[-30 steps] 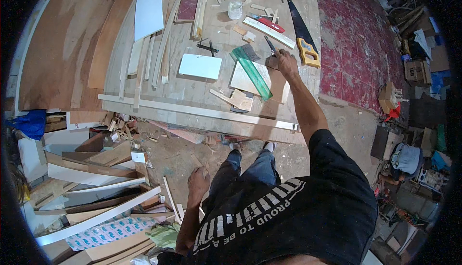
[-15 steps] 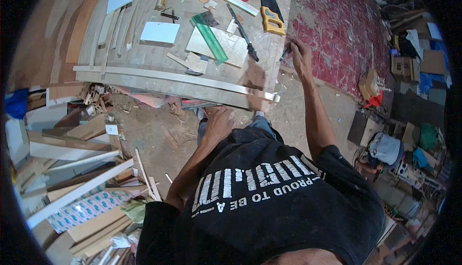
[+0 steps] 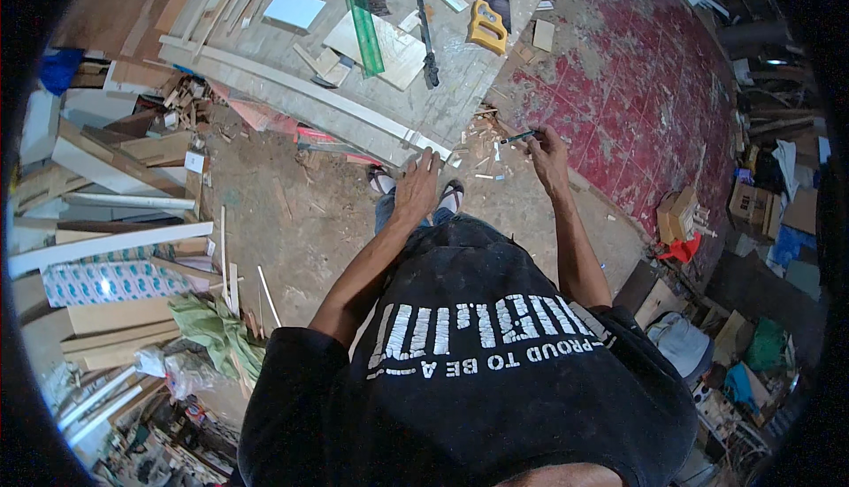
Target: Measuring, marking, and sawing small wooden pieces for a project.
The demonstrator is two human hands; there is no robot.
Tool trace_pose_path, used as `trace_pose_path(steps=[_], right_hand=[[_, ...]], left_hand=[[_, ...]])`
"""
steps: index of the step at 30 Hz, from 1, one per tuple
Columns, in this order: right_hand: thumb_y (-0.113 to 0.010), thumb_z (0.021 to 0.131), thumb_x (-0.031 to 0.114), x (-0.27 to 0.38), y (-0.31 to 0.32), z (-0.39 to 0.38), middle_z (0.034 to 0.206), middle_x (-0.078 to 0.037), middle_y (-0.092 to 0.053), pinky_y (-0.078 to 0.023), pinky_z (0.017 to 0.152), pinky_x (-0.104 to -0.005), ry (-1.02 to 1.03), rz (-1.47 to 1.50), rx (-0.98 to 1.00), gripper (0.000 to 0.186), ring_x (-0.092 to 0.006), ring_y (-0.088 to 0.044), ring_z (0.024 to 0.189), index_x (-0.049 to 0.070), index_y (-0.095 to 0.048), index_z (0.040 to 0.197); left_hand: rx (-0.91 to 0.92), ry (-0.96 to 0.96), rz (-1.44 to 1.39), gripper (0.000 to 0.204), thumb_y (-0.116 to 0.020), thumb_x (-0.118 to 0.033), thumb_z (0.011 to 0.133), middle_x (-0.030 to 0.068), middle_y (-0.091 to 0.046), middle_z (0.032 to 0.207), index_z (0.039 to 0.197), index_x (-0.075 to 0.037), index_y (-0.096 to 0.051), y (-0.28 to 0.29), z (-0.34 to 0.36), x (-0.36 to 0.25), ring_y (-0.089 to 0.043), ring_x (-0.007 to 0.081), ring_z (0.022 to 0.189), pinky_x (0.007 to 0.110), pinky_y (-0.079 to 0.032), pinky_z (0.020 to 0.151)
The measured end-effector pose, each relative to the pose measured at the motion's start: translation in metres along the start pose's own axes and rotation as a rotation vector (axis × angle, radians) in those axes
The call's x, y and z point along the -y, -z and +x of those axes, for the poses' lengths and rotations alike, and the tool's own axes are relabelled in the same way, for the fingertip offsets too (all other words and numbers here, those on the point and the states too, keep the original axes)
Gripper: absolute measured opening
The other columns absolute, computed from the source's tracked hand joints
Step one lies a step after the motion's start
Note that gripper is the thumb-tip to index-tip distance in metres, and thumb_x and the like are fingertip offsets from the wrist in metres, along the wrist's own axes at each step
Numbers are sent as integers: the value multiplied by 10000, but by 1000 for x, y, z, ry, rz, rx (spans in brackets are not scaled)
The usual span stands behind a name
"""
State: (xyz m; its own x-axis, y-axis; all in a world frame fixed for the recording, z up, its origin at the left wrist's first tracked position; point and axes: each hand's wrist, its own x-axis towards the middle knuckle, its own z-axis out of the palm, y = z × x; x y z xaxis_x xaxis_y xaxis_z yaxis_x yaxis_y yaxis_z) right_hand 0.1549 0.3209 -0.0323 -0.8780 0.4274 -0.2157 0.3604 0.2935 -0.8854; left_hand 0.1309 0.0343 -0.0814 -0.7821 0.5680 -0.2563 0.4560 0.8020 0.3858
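Note:
My right hand point(image 3: 550, 153) holds a thin dark pen-like tool point(image 3: 520, 137) out over the floor, just off the corner of the wooden workbench point(image 3: 460, 71). My left hand point(image 3: 416, 188) hangs in front of me with fingers together and nothing in it, close to the bench's near corner. On the bench lie a green ruler point(image 3: 363, 23), a pale board point(image 3: 380, 42) under it, a yellow-handled saw point(image 3: 489, 25) and a long dark tool point(image 3: 427, 38). My feet in sandals point(image 3: 416, 193) stand on the dusty floor.
Offcuts and long wooden strips point(image 3: 106, 244) are piled at the left. A red patterned floor point(image 3: 637, 89) spreads to the right, with cardboard boxes point(image 3: 679, 214) and bags along its edge. Wood chips point(image 3: 482, 146) litter the ground by the bench corner.
My right hand has drawn back from the bench top, carrying the thin tool down beside the corner. My left hand rose from my thigh toward the bench edge. The view tilted down and back.

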Motion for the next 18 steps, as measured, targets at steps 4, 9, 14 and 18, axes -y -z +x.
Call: trace_pose_path(steps=[4,9,14,18], right_hand=[[-618,930,97,-1,10,-1,943,-113,-689,-515,688,-313,18,32,25,236,-168,-637,747,-26,-617,1132],[-626,924,90,4,9,-1,915,-109,-682,-510,680,-306,26,-12,64,216,-159,-629,728,-25,-619,1107],[-623,940,113,16,-5,12,888,-93,-673,-507,656,-311,88,12,146,226,-151,-613,705,-14,-622,1127],[-605,980,194,36,-50,32,784,-34,-623,-463,629,-275,141,-26,320,241,-104,-561,695,-12,-632,1102]], left_hand=[[-21,5,64,715,-662,0,738,132,-427,1460,1416,-29,-438,-3,2,-6,-529,366,1208,406,-566,890],[7,25,144,727,-677,8,722,127,-429,1461,1410,-26,-445,-7,5,-4,-588,358,1120,397,-580,840],[-176,-16,143,767,-731,-3,683,119,-444,1453,1397,-37,-455,-28,9,7,-615,364,1119,394,-586,787],[-40,90,100,711,-757,-44,677,135,-485,1414,1339,-38,-499,-8,6,-9,-635,345,1101,441,-583,777]])
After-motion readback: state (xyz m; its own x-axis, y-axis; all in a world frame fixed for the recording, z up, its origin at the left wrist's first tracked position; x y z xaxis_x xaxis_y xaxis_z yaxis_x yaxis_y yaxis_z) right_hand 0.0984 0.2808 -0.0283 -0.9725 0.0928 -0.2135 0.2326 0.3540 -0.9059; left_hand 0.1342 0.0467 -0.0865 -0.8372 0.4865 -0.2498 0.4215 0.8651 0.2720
